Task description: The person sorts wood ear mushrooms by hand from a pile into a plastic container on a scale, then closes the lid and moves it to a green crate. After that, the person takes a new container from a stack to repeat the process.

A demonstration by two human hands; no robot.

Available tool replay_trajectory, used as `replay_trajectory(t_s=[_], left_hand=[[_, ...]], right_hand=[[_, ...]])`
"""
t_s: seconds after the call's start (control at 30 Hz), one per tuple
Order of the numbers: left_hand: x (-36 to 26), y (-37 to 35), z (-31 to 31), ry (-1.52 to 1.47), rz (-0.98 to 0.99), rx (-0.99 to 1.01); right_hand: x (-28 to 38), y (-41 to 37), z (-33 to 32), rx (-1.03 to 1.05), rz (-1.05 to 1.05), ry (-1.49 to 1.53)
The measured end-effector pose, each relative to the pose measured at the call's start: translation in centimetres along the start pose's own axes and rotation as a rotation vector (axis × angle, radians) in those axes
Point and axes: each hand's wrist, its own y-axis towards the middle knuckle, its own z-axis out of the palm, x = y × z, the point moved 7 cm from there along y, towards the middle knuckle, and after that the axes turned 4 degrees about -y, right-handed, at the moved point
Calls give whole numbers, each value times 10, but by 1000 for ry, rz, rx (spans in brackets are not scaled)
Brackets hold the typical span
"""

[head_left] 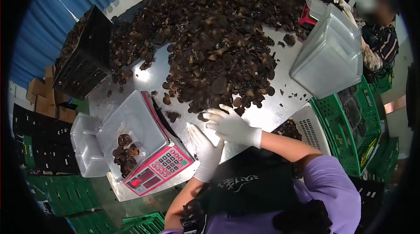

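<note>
A large heap of dark wood ear mushrooms covers much of the metal table. My right hand, in a white glove, is at the heap's near edge with its fingers stretched out and apart; no mushroom shows in its grasp. My left hand, also gloved, lies just left of it, fingers straight and nothing visible in them. Left of that hand stands a red digital scale with a keypad and lit display. On its pan a clear plastic tray holds several mushrooms.
Stacked clear trays stand left of the scale. A black crate is tilted at the table's left. Another stack of clear containers leans at the right, beside a co-worker. Green crates and a white basket flank my right.
</note>
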Motion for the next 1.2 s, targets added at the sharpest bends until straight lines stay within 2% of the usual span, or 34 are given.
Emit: replay_trajectory(t_s=[0.07,0.13,0.17,0.2,0.27,0.33,0.4,0.47,0.5,0.6,0.67,0.73,0.83,0.9,0.93,0.97,1.0,1.07,1.1,1.13,1.2], left_hand=[[0,-2,4,14,127,22],[6,-4,6,-49,55,66],[4,-4,6,-37,48,82],[3,-3,7,-26,42,99],[6,-2,11,80,67,57],[9,-3,9,-4,19,43],[15,-3,11,-87,-74,65],[23,-6,13,-254,-228,103],[9,-3,-2,-142,-47,-41],[10,-2,-4,-179,-34,-89],[7,1,-7,-123,0,-107],[13,0,-2,-254,-33,-77],[4,-4,-6,-144,45,-127],[-7,-2,-15,-75,109,-169],[-20,0,-18,-12,188,-23],[-31,-4,-21,51,262,129],[-40,-4,-27,31,317,198],[-44,-10,-31,83,465,331],[-44,-9,-37,80,465,336],[-45,-7,-42,94,450,335],[-48,-2,-47,106,436,348]], right_hand=[[0,-15,-9,-70,-30,19],[-7,-15,-23,-44,29,206],[-13,-8,-40,-113,11,182],[-29,-13,-42,-293,45,176],[-55,4,-58,-408,278,230],[-66,17,-63,-411,348,111],[-65,24,-59,-297,407,145],[-54,31,-51,-293,323,186],[-47,34,-44,-257,284,138],[-28,48,-28,-192,169,78],[-11,62,-16,-60,144,17],[-11,72,18,96,113,-136],[-8,70,21,109,93,-150],[-7,54,-21,-239,81,-30],[-10,43,-45,-213,186,33],[-10,23,-71,-286,201,2],[-10,-3,-99,-324,204,-15],[-22,-55,-128,-92,325,-83],[-29,-91,-131,74,385,-139],[-27,-125,-138,221,408,-335],[-40,-193,-131,809,707,-432]])
